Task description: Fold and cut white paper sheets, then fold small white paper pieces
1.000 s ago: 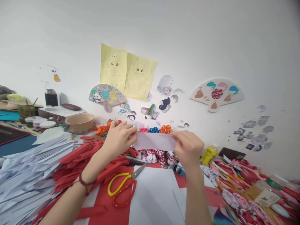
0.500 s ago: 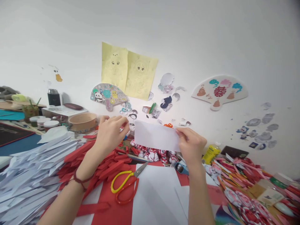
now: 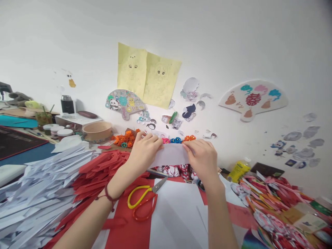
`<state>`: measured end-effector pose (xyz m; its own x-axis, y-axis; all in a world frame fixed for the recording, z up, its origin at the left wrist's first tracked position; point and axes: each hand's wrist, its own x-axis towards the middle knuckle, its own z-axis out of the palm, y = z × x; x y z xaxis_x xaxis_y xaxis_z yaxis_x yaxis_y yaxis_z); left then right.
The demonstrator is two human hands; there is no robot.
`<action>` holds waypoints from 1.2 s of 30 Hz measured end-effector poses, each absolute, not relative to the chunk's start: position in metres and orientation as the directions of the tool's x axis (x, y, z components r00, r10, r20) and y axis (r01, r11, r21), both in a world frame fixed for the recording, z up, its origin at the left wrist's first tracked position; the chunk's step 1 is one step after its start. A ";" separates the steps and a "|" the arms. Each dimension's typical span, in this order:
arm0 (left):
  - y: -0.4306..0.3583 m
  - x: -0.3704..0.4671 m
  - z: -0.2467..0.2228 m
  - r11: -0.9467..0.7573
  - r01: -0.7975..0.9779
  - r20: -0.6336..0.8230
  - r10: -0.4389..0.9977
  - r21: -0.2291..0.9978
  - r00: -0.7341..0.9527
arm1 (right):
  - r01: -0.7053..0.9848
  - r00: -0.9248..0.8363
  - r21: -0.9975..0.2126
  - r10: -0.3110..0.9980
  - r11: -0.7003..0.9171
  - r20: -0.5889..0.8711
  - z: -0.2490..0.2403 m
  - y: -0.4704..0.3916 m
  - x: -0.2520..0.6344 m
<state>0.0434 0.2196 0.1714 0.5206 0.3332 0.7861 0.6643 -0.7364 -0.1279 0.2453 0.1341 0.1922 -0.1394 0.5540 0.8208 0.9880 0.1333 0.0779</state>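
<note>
A narrow white strip of paper [image 3: 171, 154] is held up above the table, stretched between my two hands. My left hand [image 3: 146, 148] pinches its left end, fingers bent over the top edge. At the other end, my right hand [image 3: 203, 157] grips the strip between thumb and fingers. Below the hands lie scissors [image 3: 145, 199] with one yellow and one red handle, blades pointing away to the right. Beside them are white paper sheets [image 3: 176, 214] on top of red paper [image 3: 129, 228].
Folded white strips [image 3: 44, 193] and red strips [image 3: 95, 169] are heaped at the left. Red-and-white paper pieces [image 3: 172, 170] sit behind the held strip. To the right stand a yellow bottle [image 3: 239, 170] and a pile of coloured strips [image 3: 275, 193]. A round tan container [image 3: 97, 130] is at back left.
My left hand has moved right and taken hold of the strip's free left end. The right hand has shifted slightly left. The view has turned a little left.
</note>
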 end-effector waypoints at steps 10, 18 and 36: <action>0.218 0.044 0.171 -0.731 0.656 0.748 0.324 -0.191 0.579 | 0.956 -0.276 0.124 0.684 0.264 0.675 0.184 0.142 0.213; 0.220 0.048 0.164 -0.770 0.602 0.721 0.293 -0.212 0.628 | 0.969 -0.217 0.046 0.750 0.243 0.625 0.177 0.149 0.211; 0.217 0.047 0.165 -0.828 0.538 0.676 0.308 -0.156 0.669 | 0.939 -0.201 -0.122 0.803 0.320 0.560 0.175 0.150 0.210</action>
